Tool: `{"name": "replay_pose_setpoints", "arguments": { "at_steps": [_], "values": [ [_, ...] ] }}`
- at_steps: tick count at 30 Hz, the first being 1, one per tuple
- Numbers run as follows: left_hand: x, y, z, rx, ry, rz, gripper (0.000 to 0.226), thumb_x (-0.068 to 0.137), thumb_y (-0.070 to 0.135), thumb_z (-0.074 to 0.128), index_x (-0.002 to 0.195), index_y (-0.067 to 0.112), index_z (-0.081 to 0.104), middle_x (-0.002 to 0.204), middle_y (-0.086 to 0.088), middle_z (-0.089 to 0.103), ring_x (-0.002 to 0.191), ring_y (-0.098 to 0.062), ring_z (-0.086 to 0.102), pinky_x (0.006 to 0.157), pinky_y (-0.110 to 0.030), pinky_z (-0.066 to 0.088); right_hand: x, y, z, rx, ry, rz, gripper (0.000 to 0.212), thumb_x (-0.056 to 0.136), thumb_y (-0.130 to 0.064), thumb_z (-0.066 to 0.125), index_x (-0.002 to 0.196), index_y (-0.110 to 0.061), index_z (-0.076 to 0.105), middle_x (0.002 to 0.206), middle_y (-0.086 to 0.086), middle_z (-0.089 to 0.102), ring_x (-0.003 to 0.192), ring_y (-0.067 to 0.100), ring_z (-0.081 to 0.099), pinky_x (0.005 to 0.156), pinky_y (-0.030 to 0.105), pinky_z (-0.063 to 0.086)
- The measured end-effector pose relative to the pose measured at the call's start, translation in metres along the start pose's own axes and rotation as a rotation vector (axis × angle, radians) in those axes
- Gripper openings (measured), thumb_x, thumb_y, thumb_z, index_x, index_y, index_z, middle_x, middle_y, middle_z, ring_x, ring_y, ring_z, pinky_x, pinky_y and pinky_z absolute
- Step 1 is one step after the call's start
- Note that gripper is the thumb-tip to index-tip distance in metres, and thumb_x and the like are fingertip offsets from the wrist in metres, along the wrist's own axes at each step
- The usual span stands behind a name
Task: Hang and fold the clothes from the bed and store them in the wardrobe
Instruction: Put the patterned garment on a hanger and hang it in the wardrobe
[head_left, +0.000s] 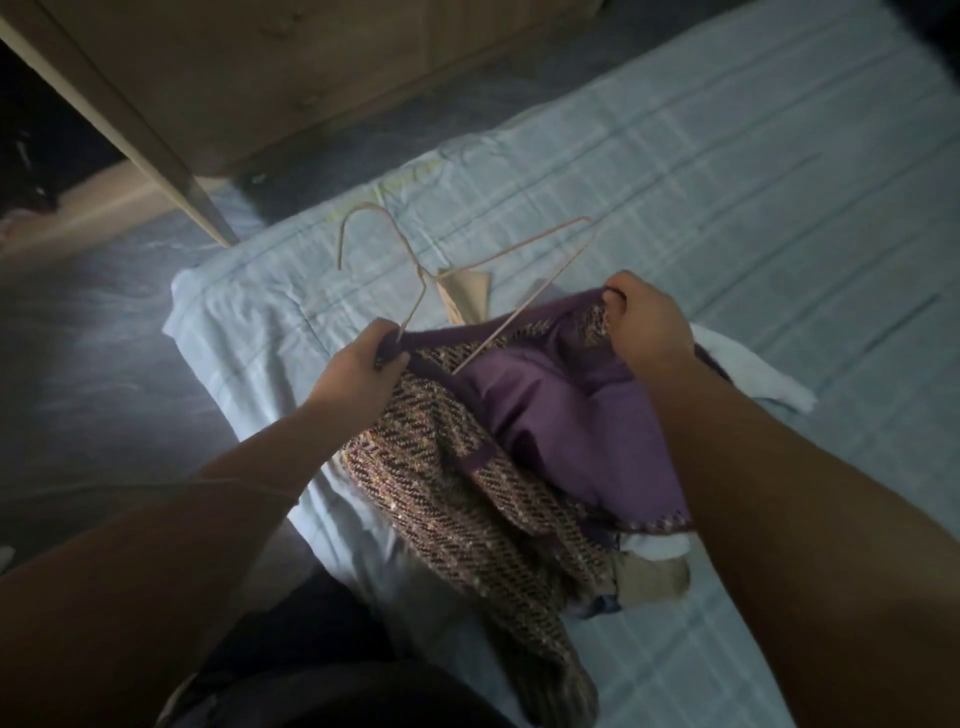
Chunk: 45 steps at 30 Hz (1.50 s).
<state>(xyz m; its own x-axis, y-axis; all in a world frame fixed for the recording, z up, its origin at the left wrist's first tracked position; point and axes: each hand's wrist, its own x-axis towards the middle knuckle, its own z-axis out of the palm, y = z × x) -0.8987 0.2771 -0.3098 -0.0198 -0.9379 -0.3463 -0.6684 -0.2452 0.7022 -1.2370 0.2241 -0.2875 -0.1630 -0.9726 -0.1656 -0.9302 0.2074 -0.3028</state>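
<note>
A tweed jacket (467, 499) with purple lining (540, 410) hangs between my hands above the bed (727, 182). My left hand (358, 374) grips the jacket's purple edge together with one end of a thin pink wire hanger (415, 260). The hanger's other arm runs down inside the jacket's opening. My right hand (649, 322) pinches the jacket's collar edge at the far side and holds it up. Under the jacket lie a white garment (753, 374) and a beige garment (467, 296), both partly hidden.
The bed carries a pale blue checked sheet. A wooden wardrobe (291, 78) stands beyond the bed's corner, with an open door edge (156, 150) slanting down at the left. Dark floor (93, 338) lies to the left of the bed.
</note>
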Motion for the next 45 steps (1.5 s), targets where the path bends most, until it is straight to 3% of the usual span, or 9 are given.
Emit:
{"name": "replay_pose_setpoints", "arguments": {
  "at_steps": [6, 10, 15, 18, 21, 25, 31, 37, 45],
  "values": [
    [-0.054, 0.099, -0.024, -0.065, 0.023, 0.271, 0.025, 0.095, 0.024, 0.060, 0.098, 0.046, 0.048, 0.077, 0.014, 0.059, 0.064, -0.001, 0.056, 0.056, -0.023, 0.038, -0.097, 0.033, -0.109, 0.042, 0.277, 0.098, 0.017, 0.103, -0.032, 0.037, 0.102, -0.022, 0.051, 0.086, 0.010, 0.060, 0.081, 0.036, 0.058, 0.064, 0.036, 0.033],
    [-0.092, 0.163, -0.046, -0.044, -0.018, 0.482, 0.021, 0.095, 0.023, 0.063, 0.102, 0.040, 0.053, 0.088, 0.013, 0.061, 0.074, -0.002, 0.055, 0.064, -0.021, 0.038, -0.159, 0.057, -0.172, 0.090, 0.421, 0.159, 0.015, 0.103, -0.036, 0.033, 0.101, -0.026, 0.044, 0.081, 0.002, 0.052, 0.077, 0.032, 0.057, 0.066, 0.037, 0.038],
    [-0.120, 0.243, -0.069, -0.036, 0.019, 0.687, 0.019, 0.092, 0.021, 0.066, 0.108, 0.029, 0.059, 0.097, 0.006, 0.064, 0.088, -0.011, 0.056, 0.075, -0.023, 0.036, -0.216, 0.075, -0.257, 0.178, 0.534, 0.221, 0.018, 0.104, -0.035, 0.037, 0.103, -0.026, 0.052, 0.092, 0.014, 0.062, 0.089, 0.036, 0.060, 0.072, 0.033, 0.033],
    [-0.129, 0.288, -0.088, 0.000, 0.029, 0.807, 0.020, 0.091, 0.020, 0.067, 0.110, 0.026, 0.061, 0.098, 0.006, 0.064, 0.092, -0.015, 0.058, 0.077, -0.024, 0.036, -0.254, 0.079, -0.307, 0.158, 0.556, 0.210, 0.021, 0.104, -0.032, 0.041, 0.093, -0.020, 0.053, 0.095, 0.016, 0.064, 0.092, 0.037, 0.060, 0.071, 0.033, 0.033],
    [-0.136, 0.330, -0.107, 0.017, 0.046, 0.917, 0.023, 0.089, 0.018, 0.068, 0.107, 0.030, 0.061, 0.098, 0.007, 0.065, 0.092, -0.014, 0.058, 0.078, -0.022, 0.036, -0.292, 0.079, -0.350, 0.147, 0.534, 0.190, 0.020, 0.099, -0.041, 0.050, 0.089, -0.026, 0.057, 0.088, -0.001, 0.062, 0.089, 0.026, 0.060, 0.070, 0.032, 0.036],
    [-0.143, 0.379, -0.129, 0.052, 0.039, 1.008, 0.028, 0.089, 0.020, 0.070, 0.099, 0.042, 0.056, 0.092, 0.016, 0.063, 0.092, -0.011, 0.057, 0.082, -0.026, 0.038, -0.336, 0.071, -0.390, -0.009, 0.412, 0.170, 0.038, 0.072, -0.063, 0.070, 0.099, -0.038, 0.057, 0.088, -0.019, 0.060, 0.080, 0.004, 0.057, 0.067, 0.030, 0.042],
    [-0.148, 0.429, -0.149, 0.135, 0.007, 1.140, 0.021, 0.090, 0.022, 0.069, 0.100, 0.038, 0.059, 0.093, 0.015, 0.063, 0.093, -0.014, 0.059, 0.081, -0.031, 0.042, -0.357, 0.069, -0.397, -0.070, 0.651, 0.294, 0.014, 0.082, -0.031, 0.060, 0.095, -0.031, 0.068, 0.090, -0.006, 0.066, 0.090, 0.022, 0.064, 0.074, 0.036, 0.054],
    [-0.144, 0.451, -0.160, 0.200, 0.007, 1.193, 0.014, 0.091, 0.035, 0.067, 0.084, 0.043, 0.057, 0.083, 0.021, 0.061, 0.080, -0.004, 0.058, 0.066, -0.027, 0.040, -0.367, 0.073, -0.407, 0.215, 0.772, 0.374, 0.009, 0.084, -0.028, 0.057, 0.085, -0.025, 0.065, 0.081, -0.007, 0.063, 0.079, 0.016, 0.060, 0.066, 0.031, 0.043],
    [-0.133, 0.467, -0.152, 0.261, -0.134, 1.288, 0.008, 0.097, 0.039, 0.056, 0.104, 0.043, 0.057, 0.089, 0.019, 0.066, 0.087, -0.004, 0.063, 0.073, -0.031, 0.047, -0.381, 0.077, -0.431, 0.370, 0.852, 0.410, 0.009, 0.089, -0.016, 0.054, 0.093, -0.022, 0.058, 0.085, -0.006, 0.061, 0.077, 0.010, 0.055, 0.061, 0.027, 0.038]
  ]
}}
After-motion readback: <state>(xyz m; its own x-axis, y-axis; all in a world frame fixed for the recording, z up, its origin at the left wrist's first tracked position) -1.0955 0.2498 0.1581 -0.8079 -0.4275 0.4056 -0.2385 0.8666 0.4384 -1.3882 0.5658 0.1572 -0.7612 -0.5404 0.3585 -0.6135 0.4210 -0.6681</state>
